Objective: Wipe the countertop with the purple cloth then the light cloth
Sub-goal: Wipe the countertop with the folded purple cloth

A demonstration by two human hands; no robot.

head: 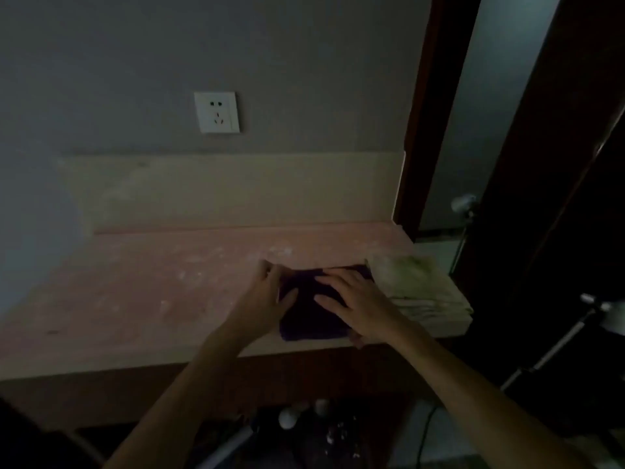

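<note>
Dimly, a pinkish countertop (152, 292) is seen running along a grey wall, with a pale backsplash (236, 187) behind it and a white wall socket (217, 112) set above that. No writing or brand can be read on the socket or anywhere else in the dark scene. To the right, a dark wooden door frame (422, 130) borders the counter's end, and a metal door handle (464, 203) is visible just beyond the corner. Pale smudges are scattered over the counter surface, mostly toward its middle and rear. Below the front edge, a few small round pale objects (291, 418) are made out on the floor, too dim to identify.

The purple cloth (311, 309) is laid folded near the counter's front right edge. Just beside it, at the right-hand corner and touching or nearly touching it, the light cloth (419, 289) is folded in a stack, tinged green on top.

Both arms are extended forward from below. The left hand (267, 299) is placed at the purple cloth's left edge, fingers reaching past its far corner and thumb laid on the fabric; whether the edge is pinched cannot be told. The right hand (358, 306) is pressed flat on top of the purple cloth, fingers spread and straight, nothing clasped.
</note>
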